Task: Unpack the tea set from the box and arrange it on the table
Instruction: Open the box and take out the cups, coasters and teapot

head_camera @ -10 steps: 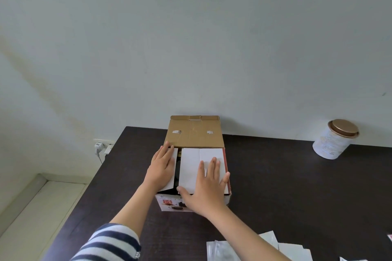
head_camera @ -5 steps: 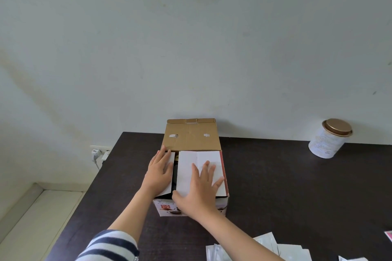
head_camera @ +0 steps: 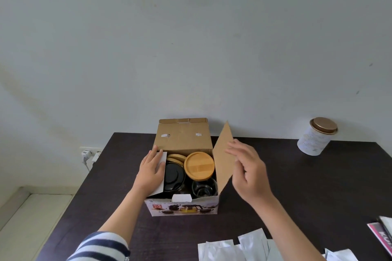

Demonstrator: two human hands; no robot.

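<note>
The tea set box [head_camera: 183, 207] stands open on the dark table [head_camera: 297, 186], its back lid upright. Inside I see a round wooden lid [head_camera: 199, 165], a black saucer [head_camera: 174, 176], thin wooden coasters [head_camera: 176, 157] behind it and a glass cup [head_camera: 204, 187]. My left hand [head_camera: 151, 170] rests flat on the white left flap [head_camera: 161, 172], with its thumb at the flap's edge. The right brown flap [head_camera: 222, 160] stands up and outward. My right hand [head_camera: 249, 170] is just right of that flap with loosely bent fingers and holds nothing.
A white tin with a bronze lid [head_camera: 316, 136] stands at the back right against the wall. White paper sachets [head_camera: 233, 249] lie at the near edge, and a pink printed sheet [head_camera: 381, 237] at the far right. A wall socket with plugs [head_camera: 89, 154] is left of the table.
The right flap, flat under my right hand before, has swung up and outward, exposing the tea set. My right hand moved right off the box. My left hand stays on the left flap.
</note>
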